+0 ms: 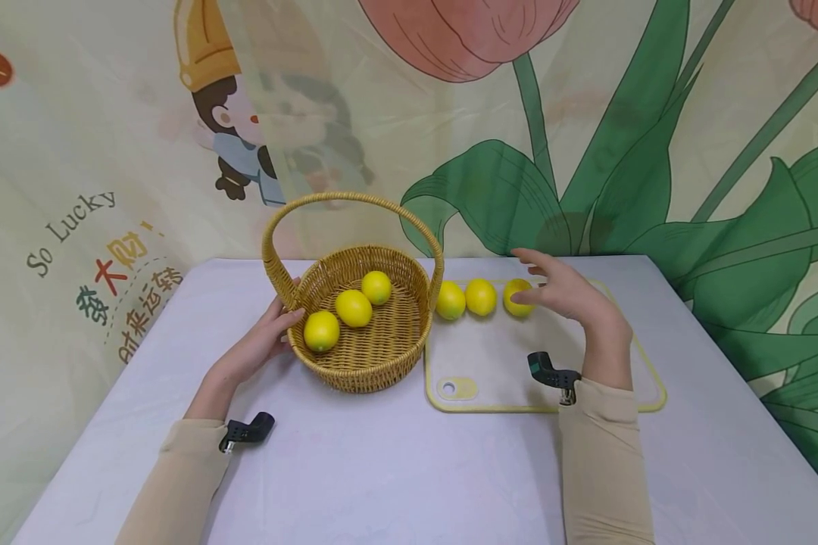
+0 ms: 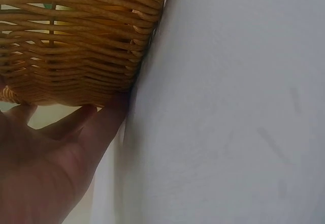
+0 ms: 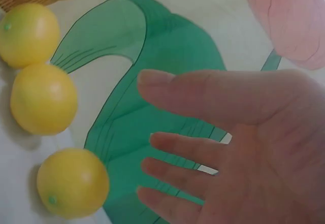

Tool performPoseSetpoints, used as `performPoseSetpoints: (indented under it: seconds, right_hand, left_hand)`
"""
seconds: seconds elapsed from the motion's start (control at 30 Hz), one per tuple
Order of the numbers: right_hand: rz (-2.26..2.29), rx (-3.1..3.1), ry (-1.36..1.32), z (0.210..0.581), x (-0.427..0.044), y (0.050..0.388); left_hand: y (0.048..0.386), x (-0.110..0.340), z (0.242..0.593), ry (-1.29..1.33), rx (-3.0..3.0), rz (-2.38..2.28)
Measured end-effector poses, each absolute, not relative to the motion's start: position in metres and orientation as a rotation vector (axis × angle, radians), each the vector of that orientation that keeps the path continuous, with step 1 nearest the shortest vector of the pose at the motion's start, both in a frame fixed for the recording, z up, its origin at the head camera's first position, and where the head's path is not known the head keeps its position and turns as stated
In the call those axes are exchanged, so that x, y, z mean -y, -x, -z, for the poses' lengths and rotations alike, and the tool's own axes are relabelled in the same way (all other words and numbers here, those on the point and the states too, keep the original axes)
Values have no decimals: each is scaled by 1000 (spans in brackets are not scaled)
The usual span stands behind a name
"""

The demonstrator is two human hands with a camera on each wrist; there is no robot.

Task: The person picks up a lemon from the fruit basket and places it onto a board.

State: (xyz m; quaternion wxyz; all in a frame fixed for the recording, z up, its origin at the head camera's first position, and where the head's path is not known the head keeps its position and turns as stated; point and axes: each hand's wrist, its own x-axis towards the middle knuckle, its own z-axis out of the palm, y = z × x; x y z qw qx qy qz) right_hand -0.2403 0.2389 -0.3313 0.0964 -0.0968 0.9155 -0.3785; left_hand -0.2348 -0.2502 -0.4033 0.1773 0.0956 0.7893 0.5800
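Note:
In the head view, my left hand (image 1: 266,337) holds the left side of a round wicker basket (image 1: 382,378), with the thumb at the rim by the handle. The left wrist view shows fingers (image 2: 101,127) of that hand against the woven outer wall (image 2: 76,66). Three yellow lemons (image 1: 354,308) lie in the basket's left and back part. Three more sit in a row along the back of a cutting board. My right hand (image 1: 566,291) hovers by the rightmost lemon (image 3: 73,183), fingers spread and holding nothing; it partly hides that lemon in the head view.
The white cutting board (image 1: 504,356) with a yellow edge lies directly right of the basket. A tall arched handle (image 1: 354,197) rises over the basket. Behind the white-covered table (image 1: 382,469) hangs a printed cloth (image 1: 477,189) with tulips and a cartoon figure.

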Motion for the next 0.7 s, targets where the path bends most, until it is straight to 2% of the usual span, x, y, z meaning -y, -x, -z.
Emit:
performPoseSetpoints:
  seconds: [0.7]
  right_hand:
    - [932,-2684,477,293,-195,210]
  left_hand:
    - [235,250,402,-283,-2186,-1670]
